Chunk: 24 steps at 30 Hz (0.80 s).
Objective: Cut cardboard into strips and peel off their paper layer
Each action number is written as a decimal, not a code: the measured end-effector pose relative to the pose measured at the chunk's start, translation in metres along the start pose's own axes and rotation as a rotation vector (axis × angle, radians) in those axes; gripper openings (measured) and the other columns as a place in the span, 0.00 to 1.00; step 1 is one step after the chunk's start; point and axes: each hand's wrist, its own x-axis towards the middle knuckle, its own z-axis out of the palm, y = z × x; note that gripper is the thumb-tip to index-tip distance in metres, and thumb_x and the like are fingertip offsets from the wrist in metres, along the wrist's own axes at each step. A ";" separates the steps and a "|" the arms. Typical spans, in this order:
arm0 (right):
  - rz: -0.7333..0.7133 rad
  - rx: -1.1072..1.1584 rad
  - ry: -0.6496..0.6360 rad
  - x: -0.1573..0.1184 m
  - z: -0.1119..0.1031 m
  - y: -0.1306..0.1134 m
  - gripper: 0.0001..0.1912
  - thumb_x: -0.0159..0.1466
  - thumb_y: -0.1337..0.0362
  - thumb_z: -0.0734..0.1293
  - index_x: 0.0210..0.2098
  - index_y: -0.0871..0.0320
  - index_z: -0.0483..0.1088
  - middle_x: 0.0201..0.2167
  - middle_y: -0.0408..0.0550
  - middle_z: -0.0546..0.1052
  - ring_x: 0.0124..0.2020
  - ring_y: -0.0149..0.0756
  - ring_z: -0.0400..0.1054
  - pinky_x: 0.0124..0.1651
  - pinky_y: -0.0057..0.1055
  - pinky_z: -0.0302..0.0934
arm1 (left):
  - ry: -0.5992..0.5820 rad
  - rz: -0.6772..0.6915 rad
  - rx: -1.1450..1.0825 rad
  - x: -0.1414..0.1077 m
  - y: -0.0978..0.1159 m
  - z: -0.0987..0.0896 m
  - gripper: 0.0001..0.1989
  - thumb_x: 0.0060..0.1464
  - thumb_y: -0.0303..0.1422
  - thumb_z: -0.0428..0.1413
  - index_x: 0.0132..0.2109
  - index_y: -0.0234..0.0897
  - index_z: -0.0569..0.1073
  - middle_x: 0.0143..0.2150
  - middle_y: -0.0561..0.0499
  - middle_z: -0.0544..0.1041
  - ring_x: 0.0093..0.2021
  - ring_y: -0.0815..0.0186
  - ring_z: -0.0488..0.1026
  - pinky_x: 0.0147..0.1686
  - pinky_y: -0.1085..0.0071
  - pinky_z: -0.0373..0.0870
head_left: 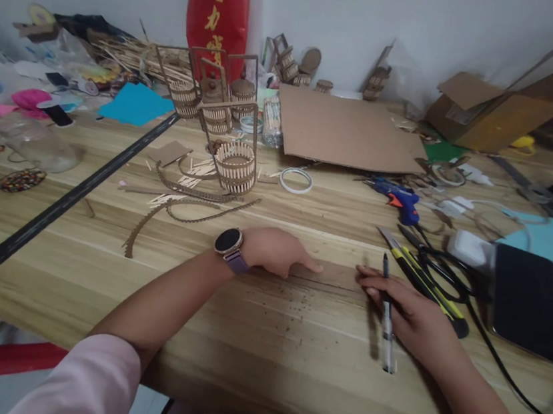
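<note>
A narrow brown cardboard strip (338,276) lies flat on the wooden table between my hands. My left hand (275,250), with a watch (228,242) on its wrist, rests on the strip's left part, index finger stretched along it to the right; its other fingers are partly hidden. At the strip's right end, my right hand (412,310) holds a pen (386,324) between thumb and fingers. The pen is tilted, its dark end up and its clear end down toward me. Small dark crumbs (294,310) are scattered on the table just in front of the strip.
A yellow-black utility knife (423,282), scissors (442,271), a phone (527,301) and a blue glue gun (401,199) lie to the right. Small stick baskets (234,165), corrugated strips (146,221) and a tape ring (296,180) are beyond my left hand. A large cardboard sheet (349,130) lies behind.
</note>
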 end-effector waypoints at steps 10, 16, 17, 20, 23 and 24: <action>0.235 0.015 -0.107 -0.006 -0.018 0.002 0.08 0.67 0.62 0.62 0.36 0.50 0.74 0.52 0.49 0.83 0.48 0.45 0.80 0.50 0.38 0.74 | 0.052 0.030 -0.002 0.004 -0.008 0.009 0.30 0.66 0.29 0.53 0.71 0.57 0.63 0.62 0.52 0.78 0.57 0.59 0.76 0.49 0.69 0.68; 0.248 0.028 -0.088 -0.007 -0.016 0.001 0.09 0.67 0.61 0.62 0.35 0.49 0.74 0.51 0.49 0.83 0.49 0.45 0.80 0.49 0.39 0.74 | 0.032 0.003 0.039 0.007 -0.002 0.007 0.31 0.68 0.30 0.53 0.72 0.61 0.60 0.59 0.52 0.80 0.56 0.59 0.77 0.52 0.67 0.68; 0.252 0.032 -0.093 -0.006 -0.016 0.001 0.09 0.67 0.61 0.62 0.35 0.49 0.74 0.51 0.50 0.83 0.49 0.45 0.80 0.49 0.39 0.74 | 0.018 -0.008 0.053 0.007 0.001 0.004 0.32 0.67 0.30 0.53 0.72 0.62 0.59 0.58 0.52 0.81 0.54 0.59 0.78 0.50 0.67 0.68; 0.256 0.039 -0.104 -0.006 -0.017 0.001 0.09 0.67 0.61 0.62 0.37 0.49 0.74 0.52 0.50 0.83 0.49 0.45 0.80 0.50 0.39 0.74 | -0.034 -0.045 0.106 0.009 0.014 -0.006 0.35 0.66 0.27 0.53 0.73 0.64 0.56 0.56 0.51 0.81 0.50 0.58 0.79 0.44 0.68 0.69; 0.244 0.043 -0.105 -0.005 -0.017 0.001 0.08 0.67 0.62 0.63 0.38 0.50 0.75 0.52 0.51 0.83 0.50 0.46 0.80 0.51 0.41 0.73 | -0.059 -0.028 0.169 0.014 0.024 -0.015 0.39 0.65 0.22 0.50 0.74 0.64 0.53 0.58 0.48 0.80 0.47 0.58 0.79 0.41 0.69 0.69; 0.239 0.046 -0.103 -0.005 -0.017 0.001 0.08 0.67 0.62 0.63 0.37 0.50 0.75 0.51 0.51 0.83 0.50 0.46 0.80 0.51 0.41 0.73 | -0.066 -0.018 0.183 0.017 0.026 -0.017 0.39 0.64 0.21 0.50 0.74 0.62 0.53 0.57 0.48 0.81 0.47 0.58 0.80 0.41 0.69 0.69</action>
